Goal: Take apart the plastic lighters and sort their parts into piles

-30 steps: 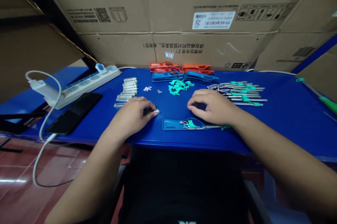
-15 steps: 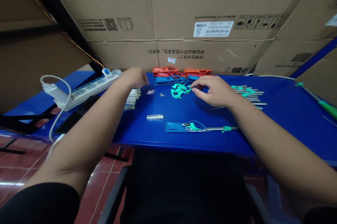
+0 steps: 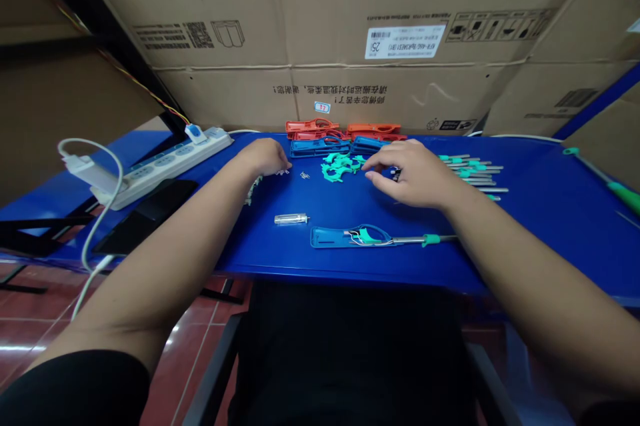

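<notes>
My left hand (image 3: 269,157) is closed, its fingertips pinched together right at a little pile of small pinkish parts (image 3: 283,172). Whether a part sits between them is hidden. My right hand (image 3: 407,173) hovers with curled fingers beside a heap of teal plastic triggers (image 3: 341,167). A small dark and white piece (image 3: 396,174) shows inside its curl, too covered to name. Nearer to me lies a blue lighter half-shell (image 3: 327,237), with a teal trigger, wires and a metal tube in it. A clear fuel tank (image 3: 291,219) lies left of it.
Red handle shells (image 3: 313,125) and blue ones (image 3: 320,147) are stacked at the back against a cardboard box (image 3: 330,73). Metal tubes with teal pieces (image 3: 475,169) lie right. A power strip (image 3: 170,163), black phone-like slab (image 3: 147,213) and green-handled screwdriver (image 3: 623,196) flank them.
My left hand has come down and slightly right, from above the small pinkish parts onto them. My right hand has barely moved. The view has tilted down a little.
</notes>
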Demonstrator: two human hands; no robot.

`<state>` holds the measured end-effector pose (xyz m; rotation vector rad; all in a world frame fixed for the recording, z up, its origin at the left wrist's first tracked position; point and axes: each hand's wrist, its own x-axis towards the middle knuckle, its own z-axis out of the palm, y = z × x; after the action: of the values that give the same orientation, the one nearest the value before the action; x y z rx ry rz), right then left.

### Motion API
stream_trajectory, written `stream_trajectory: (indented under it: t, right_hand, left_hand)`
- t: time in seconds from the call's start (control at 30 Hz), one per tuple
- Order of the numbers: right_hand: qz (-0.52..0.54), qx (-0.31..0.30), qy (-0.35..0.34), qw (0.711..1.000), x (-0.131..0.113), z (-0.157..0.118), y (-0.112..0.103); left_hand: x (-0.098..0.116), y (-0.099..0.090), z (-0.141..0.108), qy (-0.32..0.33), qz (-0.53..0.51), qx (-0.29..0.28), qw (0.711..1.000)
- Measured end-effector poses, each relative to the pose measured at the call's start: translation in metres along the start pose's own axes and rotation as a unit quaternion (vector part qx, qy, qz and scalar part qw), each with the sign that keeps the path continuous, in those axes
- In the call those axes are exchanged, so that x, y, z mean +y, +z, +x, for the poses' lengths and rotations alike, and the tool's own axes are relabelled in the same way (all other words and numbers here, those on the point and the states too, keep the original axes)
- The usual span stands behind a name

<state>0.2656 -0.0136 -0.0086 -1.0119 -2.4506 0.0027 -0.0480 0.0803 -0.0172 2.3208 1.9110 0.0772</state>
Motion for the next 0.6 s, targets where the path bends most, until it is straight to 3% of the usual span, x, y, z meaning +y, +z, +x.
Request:
stream_trajectory:
  t: [0.17,0.23,0.3,0.4,0.5,0.6]
  right_hand:
    - [0.009,0.044,-0.006,0.999,-0.01,0.001,0.001]
    - [0.025,0.081,0.002,0.996,-0.015,0.002,0.001]
    - [0.058,0.1,0.02,0.993,-0.02,0.003,0.004]
    - [0.117,0.071,0.069,0.988,-0.026,0.005,0.011]
    - [0.152,0.023,0.11,0.982,-0.028,0.006,0.021]
    - [0.177,0.019,0.133,0.975,-0.027,0.008,0.026]
  left_hand:
    - [0.022,-0.004,-0.015,0.0,-0.03,0.039,0.999]
    - [0.039,-0.004,-0.025,0.051,-0.089,0.062,0.993]
    - [0.057,-0.001,-0.037,0.148,-0.219,0.063,0.962]
    - [0.077,0.006,-0.051,0.225,-0.29,0.061,0.928]
    - [0.088,0.014,-0.059,0.222,-0.342,0.059,0.911]
    - [0.091,0.019,-0.061,0.227,-0.374,0.052,0.898]
